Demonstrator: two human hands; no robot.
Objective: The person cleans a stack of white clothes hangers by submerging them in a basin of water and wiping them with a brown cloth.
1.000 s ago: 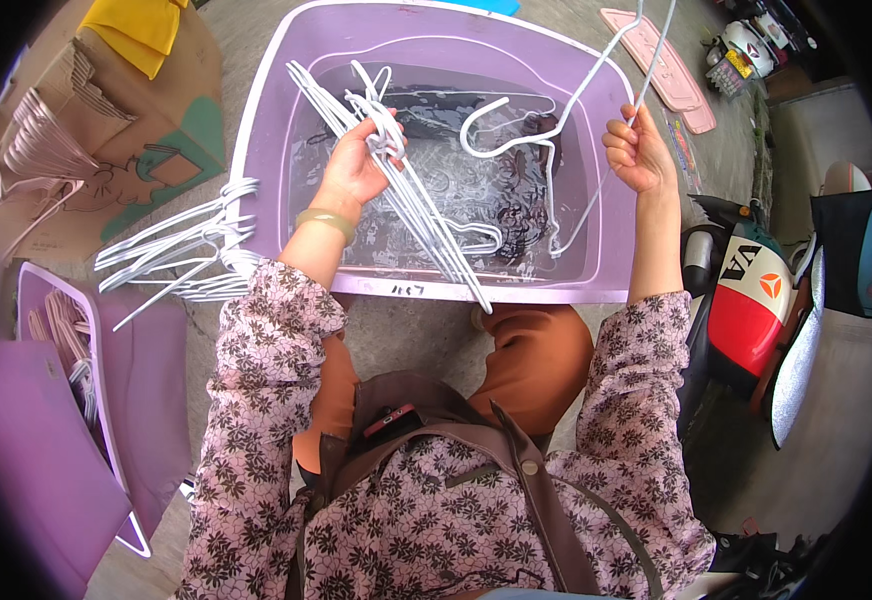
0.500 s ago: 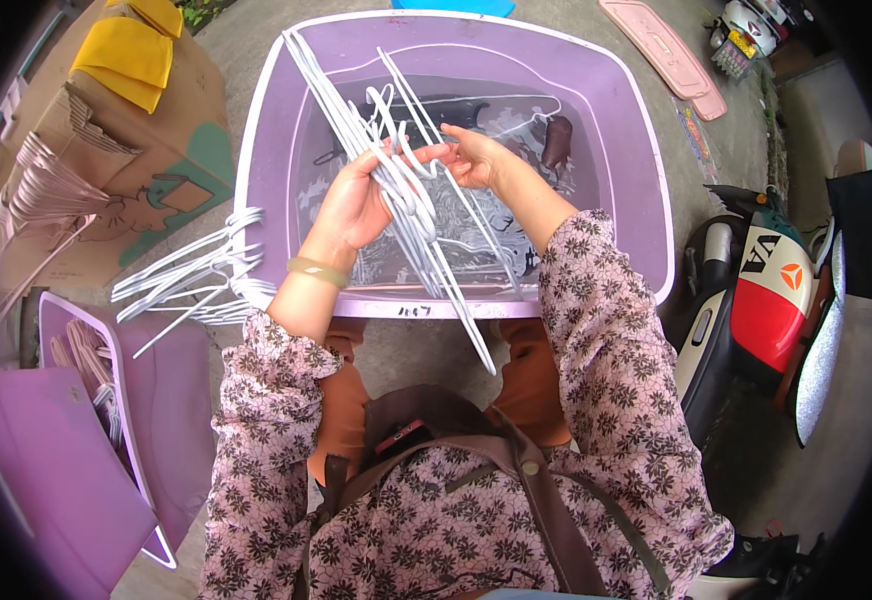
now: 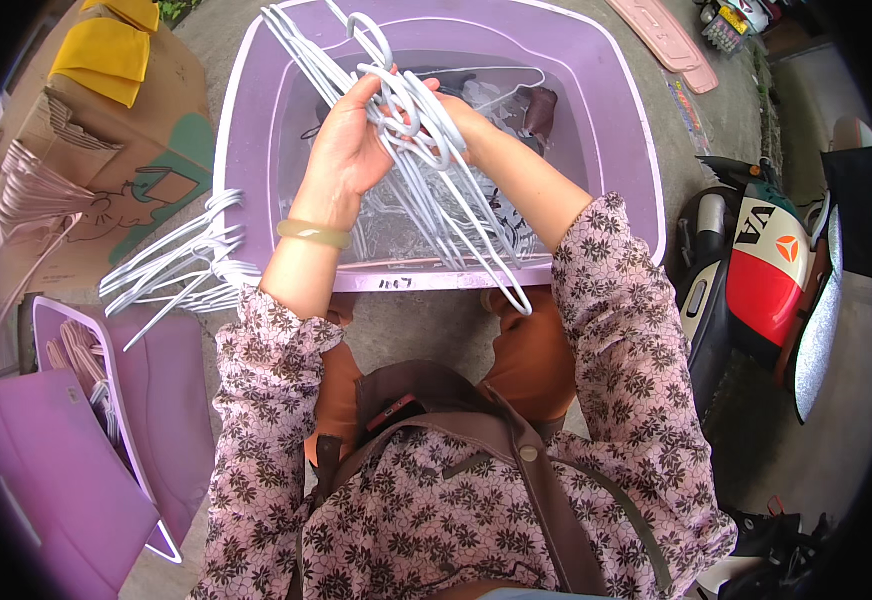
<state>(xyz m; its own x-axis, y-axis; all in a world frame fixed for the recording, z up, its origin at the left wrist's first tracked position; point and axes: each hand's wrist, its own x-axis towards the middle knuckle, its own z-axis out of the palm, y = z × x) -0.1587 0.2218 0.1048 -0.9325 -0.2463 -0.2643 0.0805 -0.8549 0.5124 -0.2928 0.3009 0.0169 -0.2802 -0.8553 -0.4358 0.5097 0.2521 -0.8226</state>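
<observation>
Head view: from where I'm standing, a person in a floral shirt [image 3: 636,330] and orange trousers [image 3: 531,355] works over a big purple tub [image 3: 628,160].
White hangers [image 3: 436,125]: bunched over the tub, hooks clustered up between the palms, long ends fanning down toward the near rim, one pale loop poking out past it.
Left grip [image 3: 344,145]: clasped on that bunch, palm turned up, a pale bangle [image 3: 313,234] around the wrist.
Right grip [image 3: 469,125]: reaching in from the other side, touching the bunch; the fingers are mostly hidden behind the hooks, so I can't tell whether it is clenched or grasping.
Inside the tub: water [image 3: 376,228], a single hanger [image 3: 516,70] toward the far side, and a dark brown thing [image 3: 541,110] near the right wall.
Left rim: more hangers [image 3: 181,265] hooked over the edge, ends pointing outward.
Off to the left: a second purple bin [image 3: 161,380] with hangers in it, and a cardboard box [image 3: 171,120] bearing something yellow [image 3: 106,60].
Off to the right: a red and white scooter [image 3: 761,300] and, farther away, a pink panel [image 3: 671,40] on the ground.
</observation>
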